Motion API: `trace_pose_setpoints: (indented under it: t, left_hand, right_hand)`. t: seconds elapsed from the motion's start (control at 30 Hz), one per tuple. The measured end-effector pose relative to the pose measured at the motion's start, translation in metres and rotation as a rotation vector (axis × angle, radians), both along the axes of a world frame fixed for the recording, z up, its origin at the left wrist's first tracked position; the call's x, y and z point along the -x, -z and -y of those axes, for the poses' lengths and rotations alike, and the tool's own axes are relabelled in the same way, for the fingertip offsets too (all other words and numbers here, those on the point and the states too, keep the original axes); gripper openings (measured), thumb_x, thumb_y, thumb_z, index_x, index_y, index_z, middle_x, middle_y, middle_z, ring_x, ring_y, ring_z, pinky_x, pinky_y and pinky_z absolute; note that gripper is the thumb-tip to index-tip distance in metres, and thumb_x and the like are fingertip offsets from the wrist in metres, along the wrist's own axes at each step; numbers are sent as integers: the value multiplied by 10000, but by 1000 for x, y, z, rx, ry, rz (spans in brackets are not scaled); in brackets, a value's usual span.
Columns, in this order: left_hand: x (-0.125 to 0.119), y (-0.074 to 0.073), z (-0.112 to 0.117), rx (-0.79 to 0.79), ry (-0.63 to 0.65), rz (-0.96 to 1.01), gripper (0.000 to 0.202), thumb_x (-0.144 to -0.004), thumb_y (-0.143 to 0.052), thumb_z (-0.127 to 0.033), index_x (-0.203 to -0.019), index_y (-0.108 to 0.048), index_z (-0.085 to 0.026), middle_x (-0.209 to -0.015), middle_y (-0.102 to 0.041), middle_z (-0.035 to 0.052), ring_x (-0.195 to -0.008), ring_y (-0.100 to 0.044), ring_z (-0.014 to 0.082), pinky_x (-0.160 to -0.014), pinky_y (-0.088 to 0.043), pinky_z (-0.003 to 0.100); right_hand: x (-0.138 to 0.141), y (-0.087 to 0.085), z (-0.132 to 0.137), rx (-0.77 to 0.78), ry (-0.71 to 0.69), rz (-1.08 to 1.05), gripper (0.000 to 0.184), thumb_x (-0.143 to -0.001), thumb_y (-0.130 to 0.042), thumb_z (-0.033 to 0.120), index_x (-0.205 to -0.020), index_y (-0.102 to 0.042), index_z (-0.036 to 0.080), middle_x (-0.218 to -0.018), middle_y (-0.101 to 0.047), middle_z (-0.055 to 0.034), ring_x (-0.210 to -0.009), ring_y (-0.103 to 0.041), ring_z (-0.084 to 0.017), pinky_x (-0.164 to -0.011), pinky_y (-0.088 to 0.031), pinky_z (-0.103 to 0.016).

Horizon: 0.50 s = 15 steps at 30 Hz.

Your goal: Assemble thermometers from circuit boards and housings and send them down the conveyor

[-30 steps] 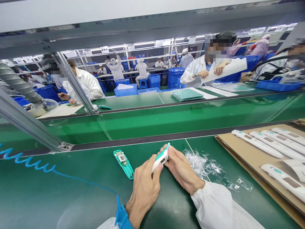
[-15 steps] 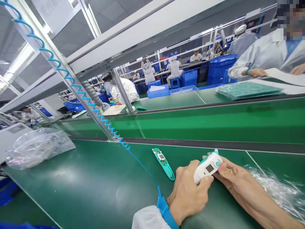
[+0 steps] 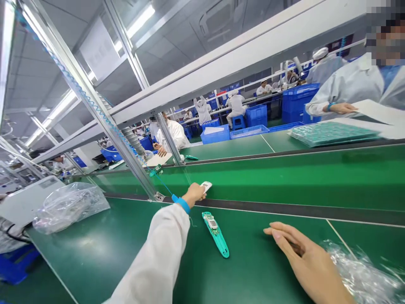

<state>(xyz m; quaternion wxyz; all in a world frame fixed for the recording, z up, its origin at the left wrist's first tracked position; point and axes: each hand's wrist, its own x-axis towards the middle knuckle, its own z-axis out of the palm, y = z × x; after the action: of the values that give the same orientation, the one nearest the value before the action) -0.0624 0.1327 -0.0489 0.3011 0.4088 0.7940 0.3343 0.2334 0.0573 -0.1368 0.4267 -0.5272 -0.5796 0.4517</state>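
Observation:
My left hand point(image 3: 195, 193), in a white sleeve with a blue wrist strap point(image 3: 181, 203), reaches out over the green belt. Its fingers are closed around a white ear thermometer point(image 3: 206, 185), partly covered by them. On the bench below lies a long teal housing half point(image 3: 218, 236) with a circuit board and small display showing; neither hand touches it. My right hand point(image 3: 303, 253) hovers above the bench at the right, fingers extended and holding nothing. Beside it is crumpled clear plastic point(image 3: 363, 270).
A slanted metal post point(image 3: 126, 156) with a coiled blue cord stands left of my left arm. A plastic bag point(image 3: 71, 207) lies at the far left. Another teal part point(image 3: 155, 170) sits on the belt. Across it, a co-worker point(image 3: 354, 88) holds paper by bagged green sheets point(image 3: 335, 131).
My left hand has carried the thermometer forward and left, from the bench to over the belt. My right hand has let go of it. A teal part now shows on the belt farther left.

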Motion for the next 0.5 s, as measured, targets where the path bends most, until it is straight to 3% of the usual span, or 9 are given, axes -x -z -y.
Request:
trace_pose_setpoints:
  t: [0.1,0.27,0.4,0.5]
  left_hand:
    - [20,-4,-35,65,-40,-19,311,-929,-605,-363,-1123,-610,-120,-1035,-648,73,-861,-642,157,-755,-573,333]
    - [13,15,-67,34,-50,-132,353,-927,-606,-365,-1190,-594,-131,-1159,-627,98,-992,-636,197,-847,-566,387]
    - [11,19,-69,60,-29,-301,385,-916,-618,-374,-1220,-587,-141,-1248,-595,112,-1114,-598,237,-951,-519,453]
    - [17,9,-48,88,3,-442,400,-911,-614,-370,-1235,-573,-138,-1299,-581,134,-1203,-556,259,-1024,-454,463]
  right_hand:
    - [2,6,2,-30,-10,80,526,-769,-542,726,-1088,-667,327,-1052,-758,-24,-948,-694,-287,-758,-574,-376]
    - [5,8,7,-133,-10,134,454,-827,-505,698,-1059,-687,354,-1071,-738,-13,-934,-687,-275,-780,-565,-394]
    - [6,9,8,-217,-26,145,386,-890,-484,634,-1046,-687,345,-1085,-710,-26,-944,-676,-269,-803,-543,-405]
    - [6,9,8,-231,-27,140,375,-906,-482,607,-1056,-682,328,-1063,-703,-39,-926,-674,-272,-800,-531,-414]
